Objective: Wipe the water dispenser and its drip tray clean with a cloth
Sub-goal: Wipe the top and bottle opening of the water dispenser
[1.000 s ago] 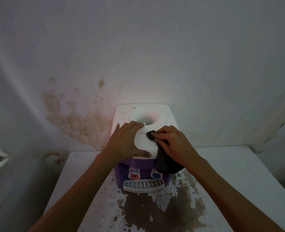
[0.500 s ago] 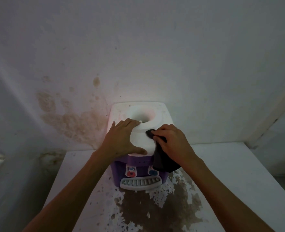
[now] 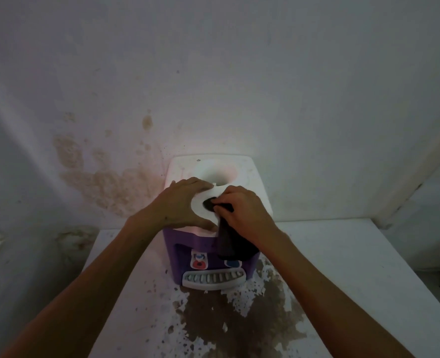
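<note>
Head view: the water dispenser [image 3: 180,244], purple with a white top, is seen at the centre of the frame on a stained white table [image 3: 343,267], its grey drip tray [image 3: 213,279] at 6 o'clock of the body. The left hand [image 3: 185,206] is laid flat and open on the white top at 9 o'clock of the bottle well. The dark cloth [image 3: 230,244] is gripped by the curled fingers of the right hand [image 3: 244,210] and pressed to the top at 3 o'clock, its tail hung over the front.

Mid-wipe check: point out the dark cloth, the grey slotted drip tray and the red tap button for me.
dark cloth [image 3: 230,244]: head view, on its hanging tail.
grey slotted drip tray [image 3: 213,278]: head view, on the middle slats.
red tap button [image 3: 199,264]: head view, on the button's face.
</note>
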The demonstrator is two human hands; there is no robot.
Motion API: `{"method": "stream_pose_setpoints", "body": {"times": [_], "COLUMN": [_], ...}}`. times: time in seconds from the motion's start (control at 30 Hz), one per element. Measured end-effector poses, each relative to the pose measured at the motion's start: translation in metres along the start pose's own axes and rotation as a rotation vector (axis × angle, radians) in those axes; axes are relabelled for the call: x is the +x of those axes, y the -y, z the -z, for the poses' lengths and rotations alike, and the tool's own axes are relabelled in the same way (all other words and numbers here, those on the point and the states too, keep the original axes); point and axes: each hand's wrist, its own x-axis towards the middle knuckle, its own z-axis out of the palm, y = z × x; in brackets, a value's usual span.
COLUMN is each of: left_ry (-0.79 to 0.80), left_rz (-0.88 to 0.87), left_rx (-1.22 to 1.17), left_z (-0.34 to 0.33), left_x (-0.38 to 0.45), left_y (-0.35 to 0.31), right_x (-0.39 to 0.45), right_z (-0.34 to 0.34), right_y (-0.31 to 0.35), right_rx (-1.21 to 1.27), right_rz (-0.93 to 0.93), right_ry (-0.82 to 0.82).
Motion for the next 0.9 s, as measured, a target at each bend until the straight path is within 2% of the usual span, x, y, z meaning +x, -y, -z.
{"method": "stream_pose_setpoints", "body": {"times": [0.07, 0.23, 0.33, 0.4, 0.5, 0.57, 0.67, 0.73, 0.8, 0.9], "left_ry": [0.018, 0.019, -0.002, -0.012, -0.026, -0.05, -0.193, -0.349, -0.468, -0.484], "left_rz": [0.005, -0.001, 0.015, 0.037, 0.048, 0.053, 0.069, 0.067, 0.089, 0.117], "left_rx": [-0.003, -0.038, -0.083, -0.083, -0.08, -0.143, -0.267, -0.245, -0.162, -0.094], "left_z": [0.002, 0.002, 0.004, 0.006, 0.009, 0.01, 0.01, 0.006, 0.002, -0.004], "left_x": [-0.003, -0.005, -0.004, -0.001, 0.002, 0.001, -0.01, -0.017, -0.024, -0.035], "left_y": [0.002, 0.008, 0.006, 0.001, -0.004, -0.003, 0.004, 0.011, 0.018, 0.024], "right_x": [0.0, -0.015, -0.013, -0.011, -0.013, -0.011, -0.009, -0.004, 0.006, 0.018], "right_z": [0.006, 0.003, -0.009, -0.013, -0.009, 0.0, 0.014, 0.018, 0.016, 0.007], "right_y": [-0.007, -0.023, -0.008, 0.004, 0.008, 0.004, -0.011, -0.017, -0.017, -0.003], "right_rx": [0.026, -0.038, -0.097, -0.085, -0.028, 0.033, 0.077, 0.048, 0.007, -0.046], "right_rz": [-0.03, -0.235, -0.296, -0.241, -0.114, -0.092, -0.178, -0.225, -0.222, -0.18], "right_ry": [-0.008, -0.23, -0.29, -0.285, -0.161, -0.103, -0.24, -0.314, -0.266, -0.168]}}
